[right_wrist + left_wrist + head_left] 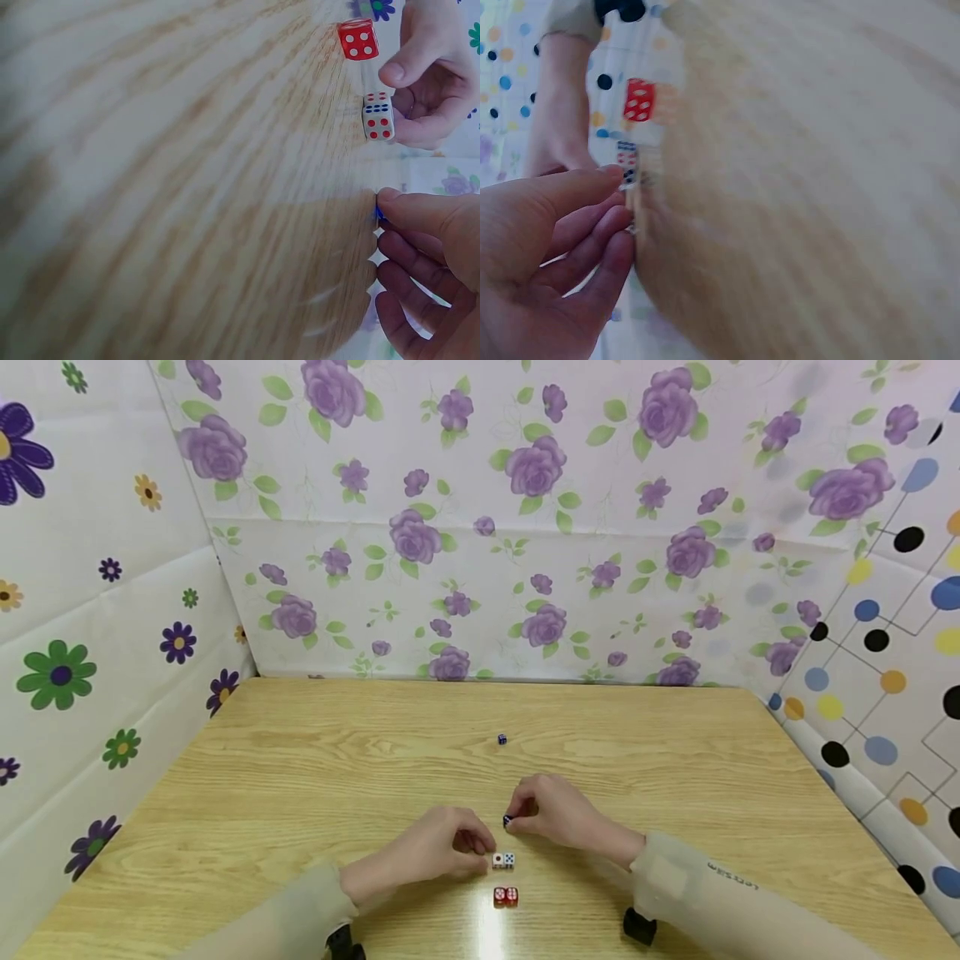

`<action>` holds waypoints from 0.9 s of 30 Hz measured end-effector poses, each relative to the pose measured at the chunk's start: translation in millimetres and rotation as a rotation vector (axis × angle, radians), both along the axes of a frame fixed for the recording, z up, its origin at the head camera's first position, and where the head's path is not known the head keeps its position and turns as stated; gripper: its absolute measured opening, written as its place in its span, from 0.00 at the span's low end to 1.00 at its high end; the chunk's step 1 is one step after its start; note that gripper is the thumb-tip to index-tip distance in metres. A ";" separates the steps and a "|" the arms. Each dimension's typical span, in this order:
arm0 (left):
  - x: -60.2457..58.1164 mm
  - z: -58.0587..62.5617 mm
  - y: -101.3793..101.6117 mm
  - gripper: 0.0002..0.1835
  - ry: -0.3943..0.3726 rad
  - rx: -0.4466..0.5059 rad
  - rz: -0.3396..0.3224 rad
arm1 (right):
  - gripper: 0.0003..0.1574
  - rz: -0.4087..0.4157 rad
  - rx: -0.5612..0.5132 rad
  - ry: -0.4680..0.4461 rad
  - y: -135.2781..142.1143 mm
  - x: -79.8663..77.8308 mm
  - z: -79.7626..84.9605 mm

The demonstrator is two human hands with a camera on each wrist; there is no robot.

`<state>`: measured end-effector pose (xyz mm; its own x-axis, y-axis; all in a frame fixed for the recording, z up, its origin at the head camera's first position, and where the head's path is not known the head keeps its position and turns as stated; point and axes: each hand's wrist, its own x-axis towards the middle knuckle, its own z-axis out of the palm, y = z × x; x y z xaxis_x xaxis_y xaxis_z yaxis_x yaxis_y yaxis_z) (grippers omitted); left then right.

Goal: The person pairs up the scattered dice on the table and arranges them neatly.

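My right hand (558, 814) pinches a dark blue die (507, 820) between thumb and fingers, at the tabletop just beyond the white dice. In the right wrist view only a sliver of this blue die (381, 214) shows under the thumb. Two white dice (503, 860) sit side by side on the table. My left hand (438, 847) is beside their left end, fingers loosely bent with nothing seen in them; whether a fingertip touches the white die (379, 120) I cannot tell. Two red dice (506, 897) stand together nearer to me. Another blue die (502, 739) lies farther back.
A wood-grain table (360, 735) carries all the dice. Behind it hangs a purple-flowered cloth (480, 577). Patterned cloths border the left and right sides. Dark devices (640, 927) are worn at both wrists.
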<state>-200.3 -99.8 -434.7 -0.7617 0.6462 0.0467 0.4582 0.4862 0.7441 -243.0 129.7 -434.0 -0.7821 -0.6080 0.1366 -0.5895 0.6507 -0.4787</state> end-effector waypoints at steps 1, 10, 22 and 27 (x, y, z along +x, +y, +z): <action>-1.2 0.3 -0.7 0.07 -0.020 0.006 -0.002 | 0.04 -0.002 0.000 -0.001 -0.1 0.0 -0.3; -5.3 3.9 -2.8 0.08 -0.034 -0.005 -0.034 | 0.04 -0.005 -0.001 0.022 0.0 0.3 -0.6; -23.4 33.9 -11.1 0.10 -0.012 -0.195 -0.145 | 0.03 -0.015 0.005 0.006 -0.5 1.5 -0.1; -48.1 41.5 -13.0 0.09 0.088 -0.238 -0.076 | 0.03 -0.010 -0.005 0.008 -0.3 1.8 0.0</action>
<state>-248.4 -112.9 -393.2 -0.7100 0.7025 -0.0496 0.5584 0.6044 0.5682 -241.2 129.4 -434.0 -0.7867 -0.5998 0.1459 -0.5871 0.6539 -0.4772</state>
